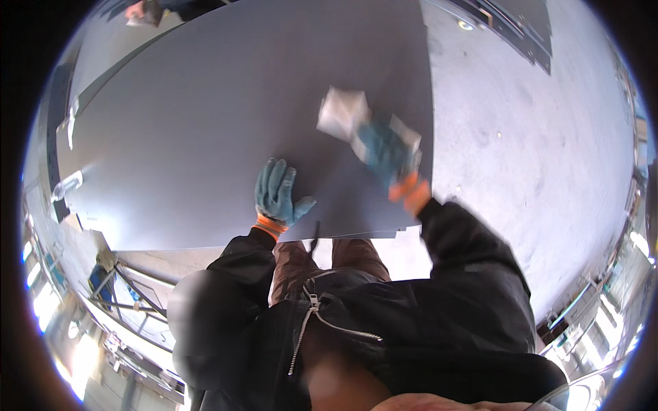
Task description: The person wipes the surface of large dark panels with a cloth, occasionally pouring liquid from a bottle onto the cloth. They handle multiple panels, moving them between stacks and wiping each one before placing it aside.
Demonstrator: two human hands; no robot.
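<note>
A large flat dark grey sheet lies before me. My left hand, in a blue-green glove with an orange cuff, rests palm down near the sheet's close edge, fingers spread and holding nothing. Over the right part of the sheet is my right hand, gloved the same way and blurred. It grips a whitish cloth or paper wipe, which spreads out beyond the fingers and also shows at the hand's other side. Whether the wipe touches the sheet cannot be told.
A clear plastic bottle lies at the sheet's left edge. Dark panels are at the upper right, on or above the pale floor. A metal frame stands at the lower left. Another person's hand shows at the top left.
</note>
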